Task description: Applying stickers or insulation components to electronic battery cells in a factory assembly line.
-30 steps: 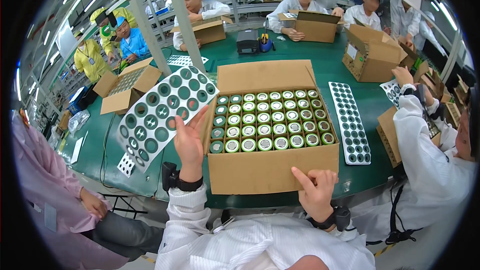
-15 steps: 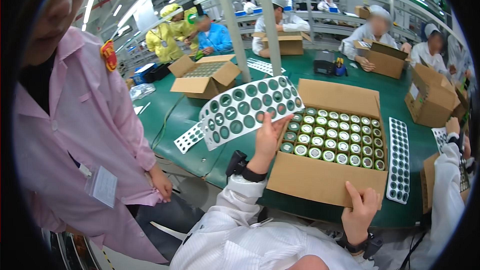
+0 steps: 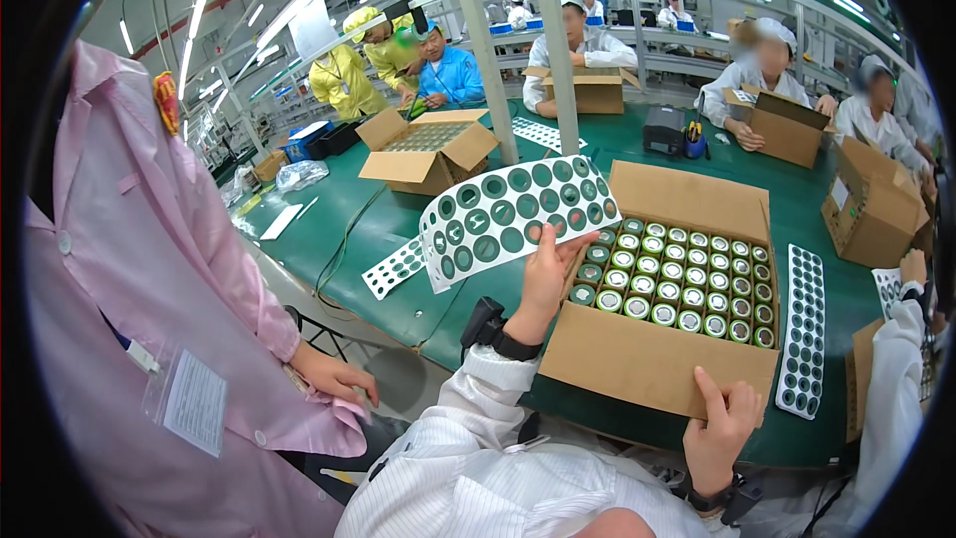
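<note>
My left hand [image 3: 543, 279] pinches the lower edge of a white sticker sheet [image 3: 513, 210] with rows of round, see-through spots. The sheet hangs tilted over the table, left of an open cardboard box [image 3: 637, 359]. Inside the box, green-wrapped cylindrical battery cells [image 3: 664, 314] stand upright in a cardboard divider grid; those in the leftmost column have darker green tops. My right hand [image 3: 722, 433] is at the right corner of the near flap, index finger stretched over it and the other fingers curled at its edge; the thumb is mostly hidden.
Another spotted sheet [image 3: 802, 334] lies right of the box, and a smaller one [image 3: 395, 267] pokes out beneath the held sheet. A second open box [image 3: 423, 151] stands farther left. Metal posts [image 3: 555, 50] rise behind. A person in a pink coat [image 3: 164, 269] stands close left; co-workers sit across the green table [image 3: 597, 139].
The view has shifted slightly, and the scene sits a little further right. The pink-coated person's hand has moved forward. My hands keep their hold on the sheet and the flap.
</note>
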`<state>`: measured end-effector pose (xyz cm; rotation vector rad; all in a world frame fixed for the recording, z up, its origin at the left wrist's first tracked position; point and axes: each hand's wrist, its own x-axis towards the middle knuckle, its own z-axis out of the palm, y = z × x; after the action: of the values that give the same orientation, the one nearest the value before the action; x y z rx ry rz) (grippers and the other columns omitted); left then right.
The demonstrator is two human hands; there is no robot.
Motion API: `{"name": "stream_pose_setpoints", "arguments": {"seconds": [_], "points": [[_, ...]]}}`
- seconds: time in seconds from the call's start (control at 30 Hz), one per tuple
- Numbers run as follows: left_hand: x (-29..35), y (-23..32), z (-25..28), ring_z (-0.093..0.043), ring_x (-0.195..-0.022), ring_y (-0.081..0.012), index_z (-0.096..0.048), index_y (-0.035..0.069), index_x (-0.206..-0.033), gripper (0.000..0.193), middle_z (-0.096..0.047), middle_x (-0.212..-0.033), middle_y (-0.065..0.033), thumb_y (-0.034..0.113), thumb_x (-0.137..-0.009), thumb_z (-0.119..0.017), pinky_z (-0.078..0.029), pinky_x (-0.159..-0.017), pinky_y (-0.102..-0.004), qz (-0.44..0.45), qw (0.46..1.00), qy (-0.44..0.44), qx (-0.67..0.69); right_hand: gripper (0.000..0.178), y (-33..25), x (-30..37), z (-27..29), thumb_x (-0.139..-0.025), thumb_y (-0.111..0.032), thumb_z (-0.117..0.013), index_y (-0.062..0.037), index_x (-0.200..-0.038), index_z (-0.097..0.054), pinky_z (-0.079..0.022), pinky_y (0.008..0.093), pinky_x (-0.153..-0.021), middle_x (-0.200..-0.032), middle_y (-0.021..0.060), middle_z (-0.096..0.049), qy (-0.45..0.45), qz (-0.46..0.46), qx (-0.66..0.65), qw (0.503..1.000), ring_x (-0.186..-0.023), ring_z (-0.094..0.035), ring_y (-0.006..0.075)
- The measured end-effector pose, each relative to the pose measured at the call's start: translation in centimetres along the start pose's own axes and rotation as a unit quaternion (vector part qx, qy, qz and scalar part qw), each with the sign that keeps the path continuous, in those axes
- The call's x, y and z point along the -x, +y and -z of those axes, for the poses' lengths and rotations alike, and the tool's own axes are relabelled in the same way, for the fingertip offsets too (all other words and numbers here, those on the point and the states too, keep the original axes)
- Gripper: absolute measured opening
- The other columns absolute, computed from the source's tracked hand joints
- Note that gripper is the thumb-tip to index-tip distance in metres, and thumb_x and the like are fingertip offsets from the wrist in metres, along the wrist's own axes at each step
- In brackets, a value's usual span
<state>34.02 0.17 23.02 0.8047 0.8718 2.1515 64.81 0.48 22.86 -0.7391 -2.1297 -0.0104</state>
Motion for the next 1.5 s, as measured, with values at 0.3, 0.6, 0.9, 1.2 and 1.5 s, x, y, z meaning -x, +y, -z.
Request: {"name": "stream_pose_setpoints", "arguments": {"seconds": [0.3,0.6,0.9,1.2,1.5], "points": [[0.2,-0.1,-0.5,-0.054,-0.109,-0.0314,-0.024,-0.003,-0.126,0.048,-0.053,-0.112,-0.0321,0.036,-0.099,-0.029,-0.046,-0.091,-0.0390,0.005,0.999,0.025,0.022,0.057,0.2,0.2,-0.2,-0.052,0.009,-0.052,-0.0108,-0.105,-0.065,-0.030,0.0378,-0.062,-0.070,0.0070,-0.035,-0.007,0.000,0.006,1.000,-0.067,-0.040,0.0247],[0.4,0.4,-0.7,-0.054,-0.108,-0.0307,-0.031,-0.003,-0.123,0.044,-0.053,-0.114,-0.0301,0.034,-0.099,-0.027,-0.046,-0.091,-0.0393,0.013,0.999,0.010,0.032,0.058,0.0,-0.1,-0.2,-0.052,0.009,-0.051,-0.0102,-0.104,-0.065,-0.030,0.0375,-0.061,-0.070,0.0069,-0.035,-0.002,0.009,0.005,1.000,-0.065,-0.039,0.0246],[0.7,0.7,-1.4,-0.054,-0.109,-0.0216,-0.041,-0.006,-0.120,0.050,-0.060,-0.110,-0.0208,0.036,-0.100,-0.024,-0.040,-0.095,-0.0307,-0.006,1.000,0.005,-0.012,0.056,-0.9,-0.3,0.0,-0.050,0.009,-0.052,-0.0106,-0.101,-0.065,-0.031,0.0382,-0.065,-0.071,0.0077,-0.036,0.000,-0.005,0.008,1.000,-0.068,-0.039,0.0263],[0.4,0.4,-0.8,-0.055,-0.107,-0.0294,-0.035,-0.002,-0.123,0.043,-0.054,-0.112,-0.0275,0.032,-0.099,-0.029,-0.047,-0.091,-0.0395,-0.002,1.000,0.000,0.019,0.058,-0.1,0.2,-0.2,-0.049,0.009,-0.051,-0.0116,-0.102,-0.065,-0.031,0.0385,-0.065,-0.072,0.0084,-0.035,-0.011,-0.011,0.011,1.000,-0.068,-0.039,0.0270],[0.6,0.6,-1.0,-0.055,-0.107,-0.0255,-0.039,-0.004,-0.121,0.046,-0.057,-0.110,-0.0243,0.035,-0.099,-0.026,-0.044,-0.092,-0.0355,0.013,1.000,-0.001,0.020,0.059,-1.2,-0.4,0.3,-0.049,0.010,-0.051,-0.0112,-0.103,-0.065,-0.032,0.0392,-0.065,-0.072,0.0090,-0.035,0.002,0.000,0.022,1.000,-0.069,-0.039,0.0277]]}}
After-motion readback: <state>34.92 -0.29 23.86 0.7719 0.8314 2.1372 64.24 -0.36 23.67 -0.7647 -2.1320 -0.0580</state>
